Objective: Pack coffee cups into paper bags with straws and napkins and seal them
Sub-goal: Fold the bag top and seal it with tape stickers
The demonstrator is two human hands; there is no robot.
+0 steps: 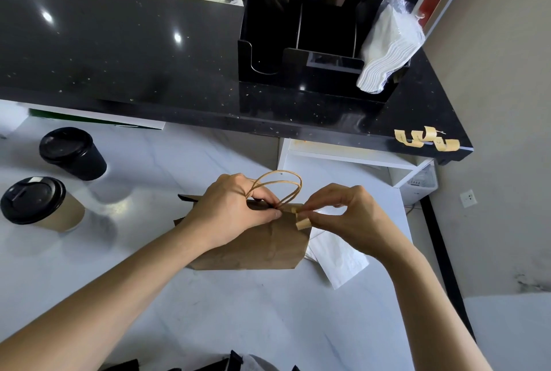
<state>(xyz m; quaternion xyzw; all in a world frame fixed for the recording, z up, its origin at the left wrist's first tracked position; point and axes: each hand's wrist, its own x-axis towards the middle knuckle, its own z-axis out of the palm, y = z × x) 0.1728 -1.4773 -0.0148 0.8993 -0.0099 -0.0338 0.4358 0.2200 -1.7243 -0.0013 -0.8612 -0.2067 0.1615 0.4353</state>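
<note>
A brown paper bag (256, 247) with twisted paper handles (278, 184) stands on the white counter (208, 311). My left hand (235, 209) pinches the bag's top edge together just below the handles. My right hand (347, 211) pinches a short strip of tan tape (301, 220) that is folded over the bag's top edge at its right end. What is inside the bag is hidden. Two lidded coffee cups stand at the left: a black one (73, 153) and a brown one with a black lid (40, 205).
A white napkin (340, 258) lies beside the bag at the right. On the raised black counter (134, 57) stands a black organiser (298, 30) with a stack of white napkins (387, 51). Tan tape strips (426, 139) hang on that counter's front right edge.
</note>
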